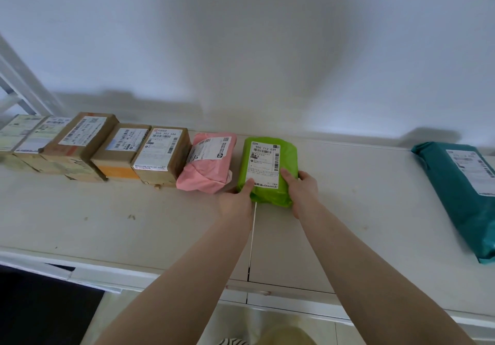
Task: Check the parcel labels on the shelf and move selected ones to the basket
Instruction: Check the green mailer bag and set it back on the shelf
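A lime-green soft parcel (pixel 286 157) with a white label reading 900 T12 039 lies on the white shelf (pixel 107 218), label up. My left hand (pixel 237 200) grips its near left corner, thumb on the label. My right hand (pixel 301 192) holds the near right side, thumb on the label's edge and fingers round the flank. Left of it lies a pink soft parcel (pixel 206 173), then a row of several brown cardboard boxes (pixel 160 154) with labels facing up. No basket is in view.
A long teal parcel (pixel 460 192) lies at the shelf's right end. A white wall (pixel 241 50) stands behind the row. A white metal frame (pixel 18 82) rises at the far left. The shelf's front edge (pixel 160 272) runs below my forearms, with dark floor at lower left.
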